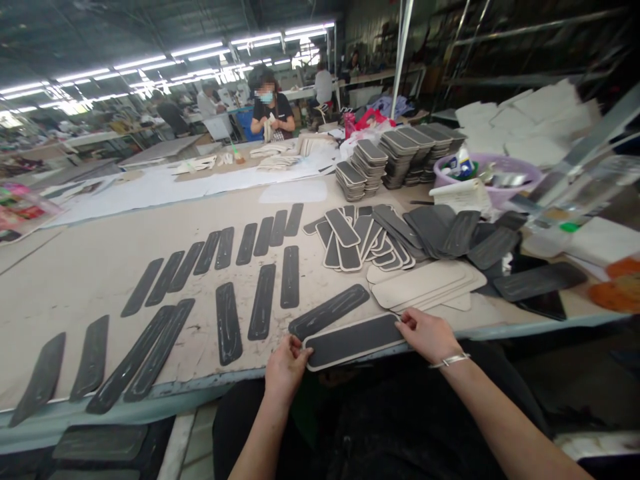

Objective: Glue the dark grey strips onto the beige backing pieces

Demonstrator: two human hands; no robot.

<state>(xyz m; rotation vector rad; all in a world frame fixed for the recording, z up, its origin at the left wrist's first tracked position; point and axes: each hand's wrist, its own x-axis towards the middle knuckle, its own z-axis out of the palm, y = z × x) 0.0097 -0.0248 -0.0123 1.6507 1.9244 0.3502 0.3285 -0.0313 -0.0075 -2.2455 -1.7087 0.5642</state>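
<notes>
A long dark grey panel with a cream border (353,341) lies across the table's near edge, pinched at both ends. My left hand (287,370) grips its left end between thumb and fingers. At the right end, my right hand (427,333), with a bracelet on the wrist, holds the corner. Just behind it rests a dark strip with a shiny line of what looks like glue (330,310). Cream rounded panels (425,283) are stacked beyond my right hand. Several more dark strips, one of them nearby (229,323), are spread over the table to the left.
A loose heap of bordered panels (345,230) lies behind the cream ones, with dark pieces (435,227) beside it. Neat stacks (400,153) stand farther back, next to a purple basin (515,190). Across the table a masked person (273,110) handles pale pieces.
</notes>
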